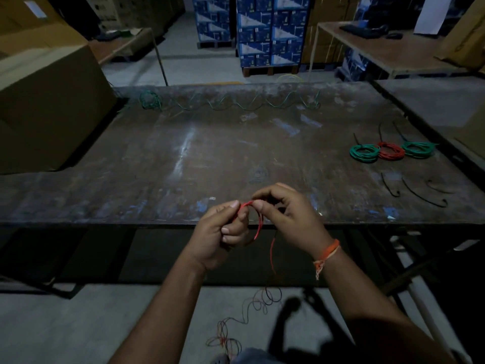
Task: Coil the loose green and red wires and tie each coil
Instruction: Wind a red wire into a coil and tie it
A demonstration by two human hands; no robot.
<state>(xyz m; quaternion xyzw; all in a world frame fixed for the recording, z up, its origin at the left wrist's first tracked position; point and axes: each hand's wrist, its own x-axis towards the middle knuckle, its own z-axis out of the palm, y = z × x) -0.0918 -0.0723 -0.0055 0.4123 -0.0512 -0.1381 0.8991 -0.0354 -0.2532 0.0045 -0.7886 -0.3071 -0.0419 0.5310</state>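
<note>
Both hands meet over the near edge of the worn table (183,158). My left hand (223,232) grips a small loop of red wire (259,224), and my right hand (286,216) pinches the same loop at its top. The wire's loose tail hangs down and lies in tangled loops on the floor (262,303). A loose green wire (236,103) snakes in waves along the far edge, ending in a small bundle (150,99) at the far left. Three tied coils lie at the right: green (364,153), red (391,151), green (417,149).
Black cable ties (420,195) lie near the right front of the table. A big cardboard box (44,101) stands on the left. Stacked blue cartons (270,30) and other tables fill the background. A second table (433,101) adjoins on the right.
</note>
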